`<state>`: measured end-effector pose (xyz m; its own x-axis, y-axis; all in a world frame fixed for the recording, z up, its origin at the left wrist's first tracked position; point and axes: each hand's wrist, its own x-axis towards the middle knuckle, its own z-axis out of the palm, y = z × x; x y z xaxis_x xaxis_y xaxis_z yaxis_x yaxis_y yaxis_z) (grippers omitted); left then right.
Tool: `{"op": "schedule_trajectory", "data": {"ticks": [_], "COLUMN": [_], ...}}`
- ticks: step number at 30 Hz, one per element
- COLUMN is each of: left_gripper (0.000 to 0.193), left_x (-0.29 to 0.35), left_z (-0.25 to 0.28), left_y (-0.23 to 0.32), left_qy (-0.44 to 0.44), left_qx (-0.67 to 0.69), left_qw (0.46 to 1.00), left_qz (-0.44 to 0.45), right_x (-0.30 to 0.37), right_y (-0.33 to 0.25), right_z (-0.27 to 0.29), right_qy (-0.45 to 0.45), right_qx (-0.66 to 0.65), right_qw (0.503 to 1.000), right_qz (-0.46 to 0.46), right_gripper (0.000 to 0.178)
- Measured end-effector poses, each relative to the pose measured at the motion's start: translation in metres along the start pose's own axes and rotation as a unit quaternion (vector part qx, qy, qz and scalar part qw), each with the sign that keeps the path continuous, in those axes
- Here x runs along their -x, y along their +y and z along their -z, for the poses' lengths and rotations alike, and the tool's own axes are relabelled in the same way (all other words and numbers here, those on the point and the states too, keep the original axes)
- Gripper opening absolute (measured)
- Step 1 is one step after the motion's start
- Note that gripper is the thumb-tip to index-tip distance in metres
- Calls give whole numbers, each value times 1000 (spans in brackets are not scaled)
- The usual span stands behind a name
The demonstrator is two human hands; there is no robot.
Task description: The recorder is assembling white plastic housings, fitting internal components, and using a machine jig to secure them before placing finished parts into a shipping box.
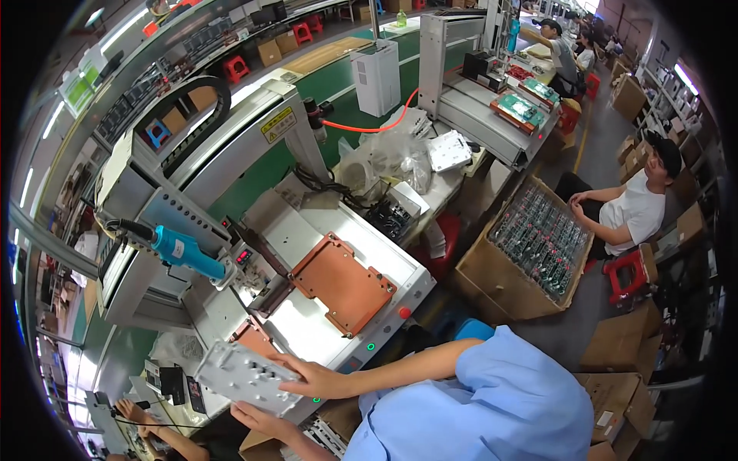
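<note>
- At the near edge of the white machine bed [300, 326]: a grey casting [238, 375], held up and tilted in two bare hands. Roughly rectangular; dull metallic skin, studded with small round bosses, a few dark recesses toward its right end.
- Right hand [311, 378]: fingers spread across the upper face at the right end, clamped on the casting.
- Left hand [260, 419]: fingers closed on the lower edge; underside of the grip hidden.
- Just behind, on the bed: copper-orange fixture [342, 284], flat, matt, notched outline, dark metal fittings at its corners. A second orange fixture [252, 336] partly covered by the casting.
- Above the bed: teal driver [188, 253], smooth and cylindrical, hanging at a slant from the gantry. Ribbed black cable chain [221, 100] curls over the beam.
- Bed's front edge: domed red button [405, 313], green-ringed button [370, 346].
- Beyond: crumpled clear plastic [400, 157] beside a pale, knobbly casting [450, 151].
- Right: brown cardboard carton [492, 288], packed with dark parts in rows; co-worker in a white shirt [642, 207] seated beside it.
- Lower left: another person's hand [132, 411], well apart from the casting.
</note>
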<state>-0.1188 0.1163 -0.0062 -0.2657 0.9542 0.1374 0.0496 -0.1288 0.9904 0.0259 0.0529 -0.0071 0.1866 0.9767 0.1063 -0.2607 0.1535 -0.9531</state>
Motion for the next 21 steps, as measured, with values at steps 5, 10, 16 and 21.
{"op": "schedule_trajectory", "data": {"ticks": [5,10,16,21], "left_gripper": [30,35,34,32], "left_x": [36,68,107,127], "left_z": [-22,-54,-95,-125], "left_y": [-3,2,16,20], "left_qy": [-112,-290,-546,-629], "left_qx": [13,-1,-15,-26], "left_qw": [992,954,826,763], "left_qz": [51,71,136,148], "right_x": [32,65,116,139], "right_y": [-13,-40,-81,-110], "right_z": [49,99,174,261], "right_qy": [-19,163,346,500], "right_qx": [96,31,166,189], "right_qw": [986,985,923,843], "right_qz": [-136,-41,-17,56], "right_gripper": [47,39,35,28]}}
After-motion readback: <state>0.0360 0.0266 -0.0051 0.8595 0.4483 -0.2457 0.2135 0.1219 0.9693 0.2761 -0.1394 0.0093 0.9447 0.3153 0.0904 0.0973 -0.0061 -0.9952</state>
